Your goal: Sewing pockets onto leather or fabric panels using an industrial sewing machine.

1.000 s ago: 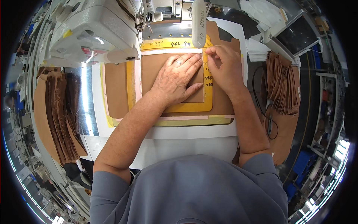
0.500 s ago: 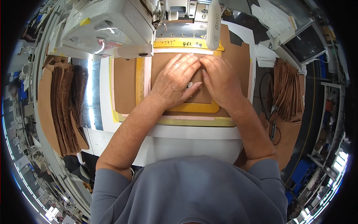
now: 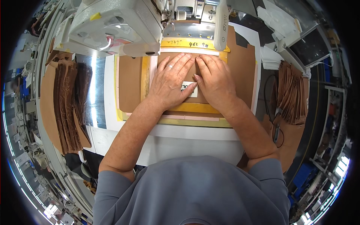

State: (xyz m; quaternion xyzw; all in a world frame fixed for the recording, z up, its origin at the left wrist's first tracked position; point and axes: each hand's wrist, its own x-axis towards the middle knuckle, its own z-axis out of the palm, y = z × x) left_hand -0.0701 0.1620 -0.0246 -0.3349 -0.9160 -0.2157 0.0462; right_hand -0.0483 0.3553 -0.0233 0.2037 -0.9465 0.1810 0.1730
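A flat brown panel [image 3: 187,100] lies inside a yellow frame [image 3: 193,108], set on a larger brown sheet [image 3: 243,67]. My left hand [image 3: 168,80] rests flat on the panel with its fingers stretched forward and a ring on one of them. Beside it my right hand [image 3: 215,77] lies palm down, fingers extended, nothing visible in it. Both thumbs point inward near a white label [image 3: 193,92] with dark print, which my left thumb partly covers. The fingertips reach close to a white strip [image 3: 208,52] along the frame's far side.
A white sewing machine head [image 3: 112,28] overhangs the far left, with a grey-white upright piece [image 3: 221,28] beyond my right hand. Stacked brown pieces stand at the left [image 3: 65,105] and right [image 3: 290,93]. A dark screen [image 3: 307,45] sits at the far right.
My hands have drawn slightly apart on the panel, uncovering more of the white label. The whole view has shifted a little, with the surroundings appearing farther right.
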